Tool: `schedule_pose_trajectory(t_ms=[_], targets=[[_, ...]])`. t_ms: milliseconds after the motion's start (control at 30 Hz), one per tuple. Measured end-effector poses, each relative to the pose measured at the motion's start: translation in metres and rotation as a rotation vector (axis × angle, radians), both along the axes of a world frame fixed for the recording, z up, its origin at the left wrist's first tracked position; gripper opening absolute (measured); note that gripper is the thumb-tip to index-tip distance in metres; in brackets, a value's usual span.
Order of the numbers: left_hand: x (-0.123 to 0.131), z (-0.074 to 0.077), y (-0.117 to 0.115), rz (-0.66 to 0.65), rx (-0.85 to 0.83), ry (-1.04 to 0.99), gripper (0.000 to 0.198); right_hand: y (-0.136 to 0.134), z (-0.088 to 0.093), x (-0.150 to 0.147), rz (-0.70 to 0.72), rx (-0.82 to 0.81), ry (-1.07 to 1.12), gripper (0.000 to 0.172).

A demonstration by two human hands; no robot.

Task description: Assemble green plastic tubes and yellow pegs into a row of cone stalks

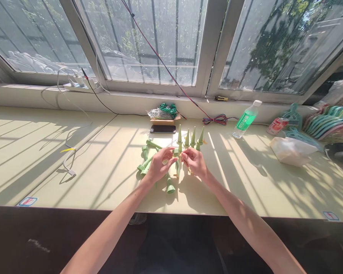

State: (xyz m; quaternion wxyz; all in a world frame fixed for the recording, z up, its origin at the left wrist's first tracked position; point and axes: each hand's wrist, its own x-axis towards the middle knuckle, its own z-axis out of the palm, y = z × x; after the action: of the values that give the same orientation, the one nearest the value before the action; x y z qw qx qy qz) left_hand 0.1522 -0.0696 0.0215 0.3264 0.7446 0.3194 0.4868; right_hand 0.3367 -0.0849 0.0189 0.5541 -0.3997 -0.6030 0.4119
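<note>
My left hand [161, 163] is closed around a pale green plastic spiked piece [177, 168], its wider end up and its point aimed down. The fingertips of my right hand [194, 161] pinch together against the side of that piece; whatever sits between them is too small to make out. Behind my right hand, several similar green spiked pieces [193, 136] stand upright in a row, with bits of yellow near their bases. To the left of and beneath my left hand lie several loose green tube-like pieces [170, 185] with flared ends.
Behind the pieces, a black phone [162, 129] lies before a small box [163, 121] of crumpled wrapping. Rightward are coiled red-black wires [217, 119], a green-labelled bottle [246, 120], a red can [277, 125] and a stack of hangers [330, 123]. A white cable [66, 161] lies left.
</note>
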Motion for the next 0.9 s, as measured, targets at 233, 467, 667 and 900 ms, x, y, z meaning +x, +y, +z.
schedule_pose_trajectory(t_ms=[233,467,667,900], targets=[[0.002,0.006,0.0,0.102,-0.145,-0.065,0.045,0.0,-0.001,0.001,-0.092,0.128,-0.061,0.022],[0.002,0.009,0.0,0.013,-0.335,-0.05,0.077,-0.006,0.003,-0.001,-0.101,0.33,-0.222,0.017],[0.001,0.008,0.0,-0.033,-0.389,-0.023,0.08,-0.007,0.001,0.0,-0.093,0.377,-0.306,0.018],[-0.002,0.011,-0.002,-0.097,-0.419,-0.007,0.075,-0.007,0.003,-0.001,-0.073,0.329,-0.222,0.016]])
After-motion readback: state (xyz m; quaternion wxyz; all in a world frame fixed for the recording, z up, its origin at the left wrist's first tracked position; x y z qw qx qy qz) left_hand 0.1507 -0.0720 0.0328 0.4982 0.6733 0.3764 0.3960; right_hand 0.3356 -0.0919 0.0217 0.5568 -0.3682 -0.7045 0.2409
